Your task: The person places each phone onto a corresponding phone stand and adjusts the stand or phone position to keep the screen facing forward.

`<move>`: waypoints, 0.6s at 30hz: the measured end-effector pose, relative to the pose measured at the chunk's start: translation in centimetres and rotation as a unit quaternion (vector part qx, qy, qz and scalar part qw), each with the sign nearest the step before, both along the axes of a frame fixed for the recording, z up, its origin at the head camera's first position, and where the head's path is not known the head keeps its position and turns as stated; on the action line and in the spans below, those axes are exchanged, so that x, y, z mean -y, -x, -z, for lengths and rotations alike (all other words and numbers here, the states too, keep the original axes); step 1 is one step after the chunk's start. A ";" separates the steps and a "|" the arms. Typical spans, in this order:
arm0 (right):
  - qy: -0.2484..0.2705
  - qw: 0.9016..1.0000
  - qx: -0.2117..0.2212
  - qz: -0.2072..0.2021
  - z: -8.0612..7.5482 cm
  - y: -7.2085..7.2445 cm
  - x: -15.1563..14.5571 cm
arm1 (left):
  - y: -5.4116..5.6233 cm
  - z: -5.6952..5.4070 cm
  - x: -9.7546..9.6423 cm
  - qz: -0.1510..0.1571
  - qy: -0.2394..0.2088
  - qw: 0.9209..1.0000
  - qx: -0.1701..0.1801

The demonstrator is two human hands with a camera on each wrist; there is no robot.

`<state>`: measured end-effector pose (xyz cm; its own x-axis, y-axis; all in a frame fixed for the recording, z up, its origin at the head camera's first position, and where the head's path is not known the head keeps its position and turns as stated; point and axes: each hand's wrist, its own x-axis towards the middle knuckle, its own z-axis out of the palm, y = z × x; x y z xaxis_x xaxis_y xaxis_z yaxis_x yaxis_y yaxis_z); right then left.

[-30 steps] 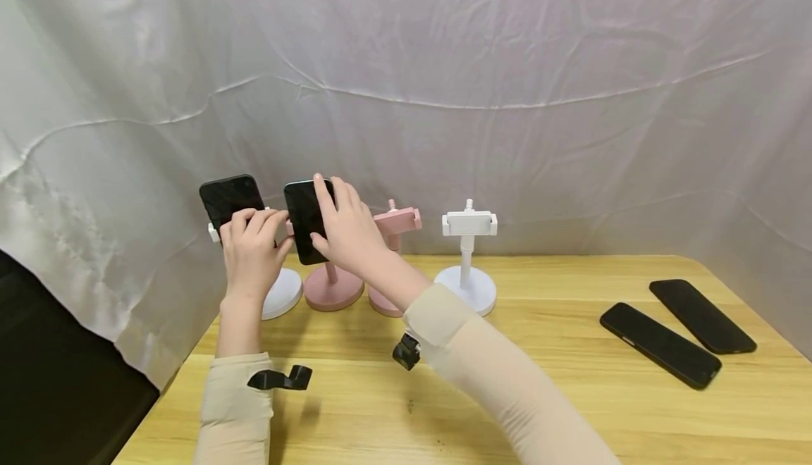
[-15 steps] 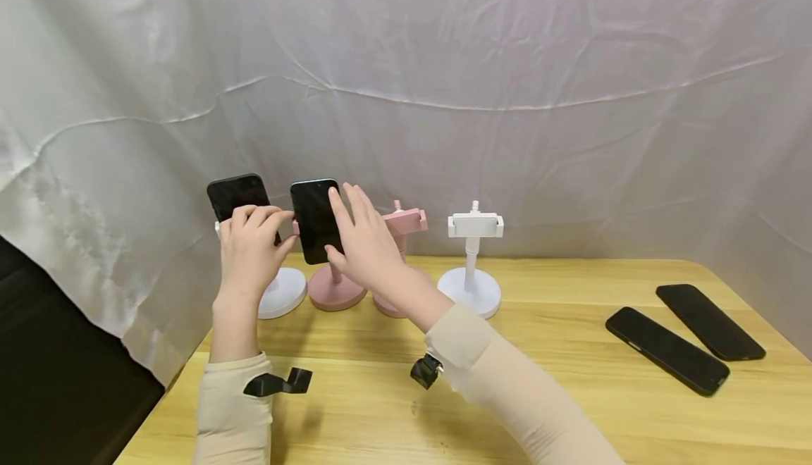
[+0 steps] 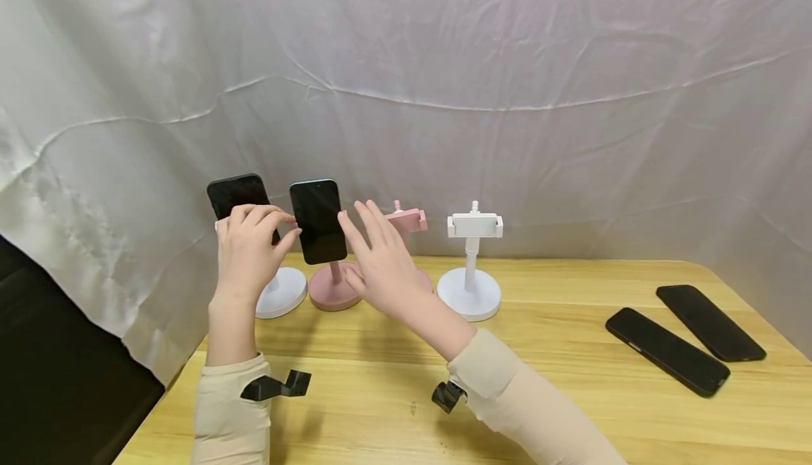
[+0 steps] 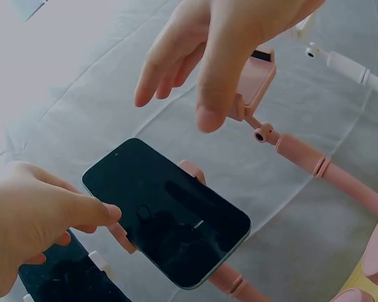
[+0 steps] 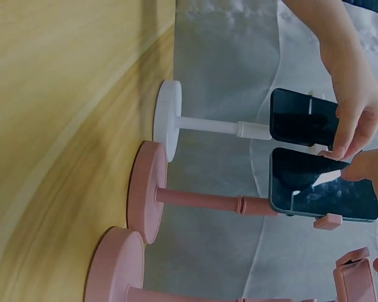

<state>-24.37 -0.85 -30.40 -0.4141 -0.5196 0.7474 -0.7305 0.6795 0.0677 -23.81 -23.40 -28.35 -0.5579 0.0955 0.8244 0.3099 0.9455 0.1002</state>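
A dark phone point(image 3: 319, 222) stands upright in the clamp of a pink phone stand point(image 3: 333, 290). My left hand point(image 3: 249, 250) pinches the clamp's left end beside the phone, thumb and forefinger right at the phone's edge. To the right of that phone, my right hand point(image 3: 385, 262) hovers with its fingers spread, holding nothing; in the left wrist view the right hand point(image 4: 220, 50) is seen apart from the phone. Behind the left hand, another dark phone point(image 3: 235, 194) sits in a white phone stand point(image 3: 283, 296), partly covered.
A second pink stand point(image 3: 409, 220) is partly hidden behind my right hand, its clamp holding no phone. Further right is a white stand point(image 3: 471, 292) with a bare clamp. Two black phones point(image 3: 669, 351) lie flat on the wooden table's right side. A grey curtain point(image 3: 507, 155) hangs behind.
My right hand has come off the phone's right side and moved right and down, uncovering it. My left hand keeps its place at the clamp's left end.
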 end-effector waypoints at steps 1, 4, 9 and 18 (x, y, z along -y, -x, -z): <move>0.001 1.000 0.002 -0.002 0.1 -0.1 -0.2 | 0.0 0.0 -0.1 0.003 -0.001 1.000 -0.001; -0.004 1.000 0.000 0.000 0.5 -0.5 -0.7 | -0.1 -0.1 -0.2 0.010 -0.005 1.000 0.000; -0.018 1.000 -0.013 0.011 1.3 -0.9 -1.6 | -0.3 -0.2 -0.6 0.018 -0.007 1.000 0.002; 0.004 1.000 -0.001 0.001 2.5 -1.7 -3.0 | -0.4 -0.3 -1.7 0.040 0.008 0.999 -0.019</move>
<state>-22.70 2.13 -32.88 -0.4133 -0.5134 0.7521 -0.7290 0.6815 0.0646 -23.42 -21.68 -28.01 -0.5158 0.1518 0.8431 0.3886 0.9186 0.0723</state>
